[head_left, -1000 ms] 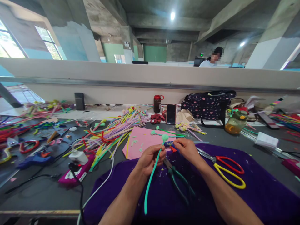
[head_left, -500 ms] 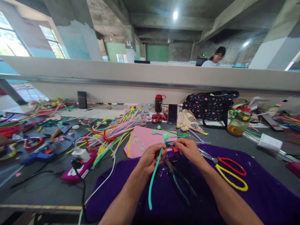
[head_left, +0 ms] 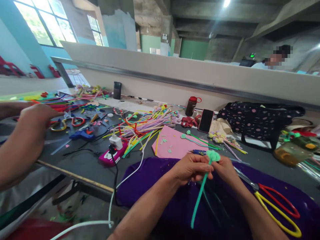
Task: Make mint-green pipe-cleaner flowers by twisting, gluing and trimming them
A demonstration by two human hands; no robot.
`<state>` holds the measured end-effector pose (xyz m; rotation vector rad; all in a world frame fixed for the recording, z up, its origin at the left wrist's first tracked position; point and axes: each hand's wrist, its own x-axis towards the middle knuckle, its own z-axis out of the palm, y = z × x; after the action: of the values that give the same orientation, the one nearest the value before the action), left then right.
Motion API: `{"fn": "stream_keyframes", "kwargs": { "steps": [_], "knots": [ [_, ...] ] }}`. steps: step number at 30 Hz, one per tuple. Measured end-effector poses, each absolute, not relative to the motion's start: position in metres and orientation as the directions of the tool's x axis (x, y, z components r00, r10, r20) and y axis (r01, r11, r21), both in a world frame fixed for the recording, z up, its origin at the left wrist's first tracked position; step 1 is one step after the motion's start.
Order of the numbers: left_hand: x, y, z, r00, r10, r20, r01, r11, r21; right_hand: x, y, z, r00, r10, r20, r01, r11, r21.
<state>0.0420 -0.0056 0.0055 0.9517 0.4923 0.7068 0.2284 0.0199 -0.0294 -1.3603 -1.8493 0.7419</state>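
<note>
My left hand (head_left: 191,168) pinches the stem (head_left: 199,201) of a mint-green pipe-cleaner flower (head_left: 212,155) just below its bloom. The stem hangs down toward me. My right hand (head_left: 226,168) is closed at the bloom's right side, its fingertips partly hidden behind it. A dark blue pen (head_left: 197,152) lies just beyond the bloom. Below my hands, dark pliers (head_left: 208,196) rest blurred on the purple cloth (head_left: 147,176). Large scissors (head_left: 257,188) with one red and one yellow handle lie beside my right wrist.
A pink sheet (head_left: 172,138) holds green scraps and two green pipe-cleaner pieces. Behind lie bundled pipe cleaners (head_left: 152,123), a phone (head_left: 206,120), a bottle (head_left: 191,106) and a dark bag (head_left: 260,121). A power strip (head_left: 110,158) with cables and a co-worker's arm (head_left: 27,140) are left.
The view has swung left, bringing in a co-worker's arm. My right hand has moved in from beside the flower to its bloom. My left hand still grips the stem.
</note>
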Motion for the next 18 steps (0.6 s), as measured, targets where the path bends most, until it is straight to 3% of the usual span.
{"fn": "stream_keyframes", "kwargs": {
  "steps": [7,13,18],
  "knots": [
    [0.038,-0.009,0.005,0.747,0.661,0.075,-0.392,0.347,0.852,0.226,0.034,-0.033,-0.194,0.977,0.084,0.476,0.168,-0.863],
    [0.026,-0.01,0.015,0.722,0.683,0.114,-0.459,0.349,0.817,0.204,0.066,0.002,-0.34,0.924,0.176,0.662,0.368,-0.653],
    [0.019,-0.011,0.016,0.715,0.689,0.12,-0.483,0.363,0.797,0.157,0.091,-0.006,-0.526,0.818,0.232,0.591,0.548,-0.592]
  ]
}}
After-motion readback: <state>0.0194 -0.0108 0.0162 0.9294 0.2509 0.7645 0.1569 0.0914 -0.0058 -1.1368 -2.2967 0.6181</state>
